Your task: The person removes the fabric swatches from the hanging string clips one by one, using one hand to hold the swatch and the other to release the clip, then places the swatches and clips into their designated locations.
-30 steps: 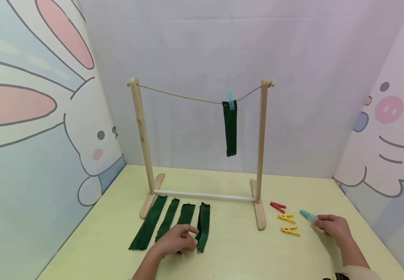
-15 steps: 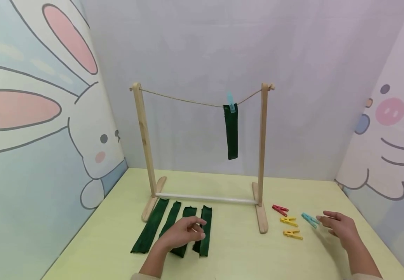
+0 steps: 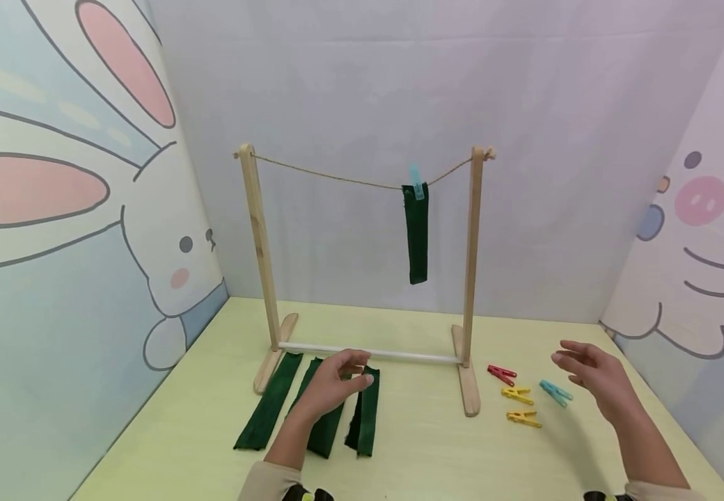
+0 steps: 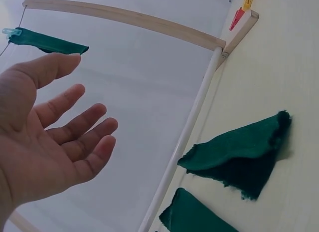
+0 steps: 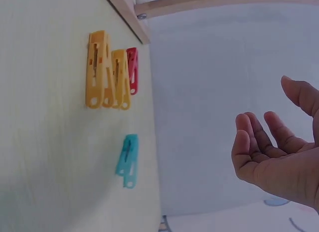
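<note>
My left hand (image 3: 332, 386) hovers over the dark green cloth strips, fingers loosely bent and holding nothing. One folded strip (image 3: 370, 410) lies just right of it, and another strip (image 3: 269, 403) lies at the far left of the row. Raised above the table at the right, my right hand (image 3: 596, 376) is empty, its fingers relaxed. Below and left of it lies a blue clothespin (image 3: 555, 392), beside two yellow clothespins (image 3: 523, 418) and a red clothespin (image 3: 502, 374). A green strip (image 3: 418, 236) hangs from the cord, pinned by a light blue clothespin (image 3: 416, 186).
A wooden stand with two posts (image 3: 473, 257) holds the sagging cord (image 3: 327, 174). A white rod (image 3: 371, 353) joins its feet low at the table (image 3: 425, 431). Printed cartoon panels (image 3: 174, 278) flank both sides, with a pale cloth backdrop (image 3: 349, 90) behind.
The right hand has let go of the blue clothespin, which now lies on the table, and has risen. The left hand has lifted and moved forward over the strips.
</note>
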